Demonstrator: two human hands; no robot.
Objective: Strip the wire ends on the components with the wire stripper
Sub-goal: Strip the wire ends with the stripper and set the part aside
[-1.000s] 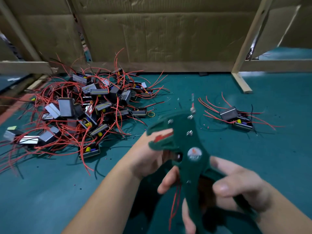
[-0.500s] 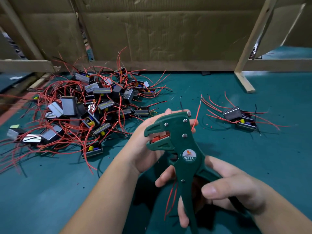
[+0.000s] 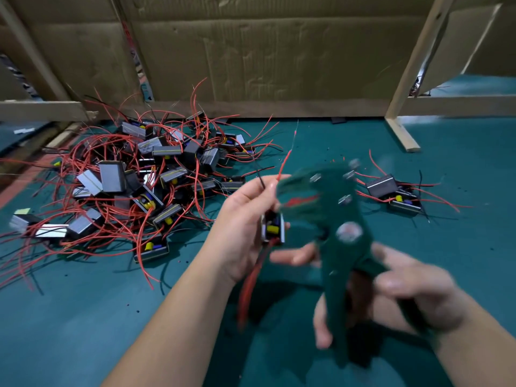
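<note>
My left hand holds a small component with a yellow part inside, and its fingers pinch a red wire and a black wire that stick up from it. More red wires hang below the hand. My right hand grips the handles of the green wire stripper, which is blurred. Its jaws sit just right of the left hand's fingertips, beside the pinched wires.
A big heap of components with red wires lies at the left on the green mat. A small group of components lies at the right. Cardboard walls and a wooden post stand behind.
The stripper has swung right and turned, now blurred. My left hand has drawn the component up into view, with the red wire's end free above the fingers.
</note>
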